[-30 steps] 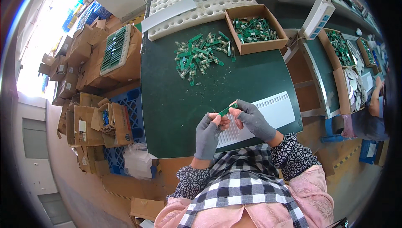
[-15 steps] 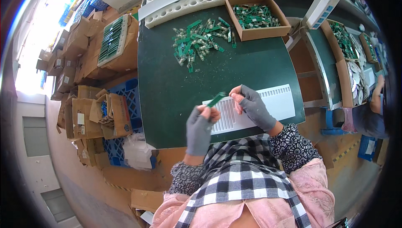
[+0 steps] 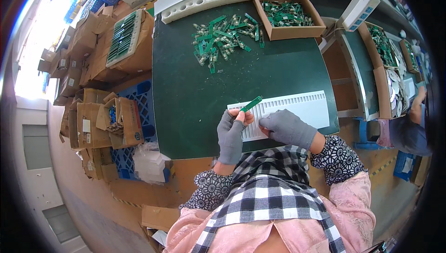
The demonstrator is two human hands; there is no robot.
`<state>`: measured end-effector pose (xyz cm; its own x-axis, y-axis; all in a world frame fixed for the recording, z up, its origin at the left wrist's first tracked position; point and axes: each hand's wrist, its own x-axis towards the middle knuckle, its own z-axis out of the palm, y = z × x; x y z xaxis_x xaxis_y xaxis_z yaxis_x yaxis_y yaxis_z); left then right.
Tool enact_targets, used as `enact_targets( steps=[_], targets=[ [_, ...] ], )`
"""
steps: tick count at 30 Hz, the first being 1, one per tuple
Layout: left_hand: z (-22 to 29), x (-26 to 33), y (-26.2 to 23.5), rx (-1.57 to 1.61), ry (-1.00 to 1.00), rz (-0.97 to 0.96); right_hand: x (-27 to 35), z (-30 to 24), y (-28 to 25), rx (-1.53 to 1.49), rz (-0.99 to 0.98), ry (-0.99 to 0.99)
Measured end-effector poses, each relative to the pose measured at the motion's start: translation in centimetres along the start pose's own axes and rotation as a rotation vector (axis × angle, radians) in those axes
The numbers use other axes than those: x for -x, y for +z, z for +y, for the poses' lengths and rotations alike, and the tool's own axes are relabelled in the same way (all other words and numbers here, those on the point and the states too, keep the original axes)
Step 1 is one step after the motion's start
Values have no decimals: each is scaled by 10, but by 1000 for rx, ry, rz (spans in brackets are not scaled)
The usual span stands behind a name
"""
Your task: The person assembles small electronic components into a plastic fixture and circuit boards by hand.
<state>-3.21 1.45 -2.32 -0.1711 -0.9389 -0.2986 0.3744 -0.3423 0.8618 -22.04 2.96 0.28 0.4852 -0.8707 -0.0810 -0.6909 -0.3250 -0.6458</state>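
Leftmost, the gloved left hand (image 3: pixel 231 134) pinches a narrow green circuit strip (image 3: pixel 251 104) at its lower end, the strip angled up over the white slotted tray (image 3: pixel 304 106). Beside it, the right hand (image 3: pixel 287 128) rests on that tray, fingers curled, apparently gripping nothing, on the dark green table (image 3: pixel 195 99).
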Motion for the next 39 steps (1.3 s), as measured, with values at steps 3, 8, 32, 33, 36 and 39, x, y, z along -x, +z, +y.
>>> enact_targets(
  steps=[3,8,32,33,36,39],
  targets=[
    [-3,0,0,-67,33,2,-5,-2,-4,94,-94,-9],
    [-7,2,6,1,82,83,-5,-6,1,246,-217,-46],
    [1,9,11,-260,94,-22,-8,-11,22,-641,610,336],
    [1,9,10,-264,94,-22,-8,-11,22,-641,611,338],
    [0,10,10,-268,95,-22,-8,-12,23,-631,602,360],
    [0,10,9,-264,96,-24,-8,-12,24,-613,621,340]
  ],
)
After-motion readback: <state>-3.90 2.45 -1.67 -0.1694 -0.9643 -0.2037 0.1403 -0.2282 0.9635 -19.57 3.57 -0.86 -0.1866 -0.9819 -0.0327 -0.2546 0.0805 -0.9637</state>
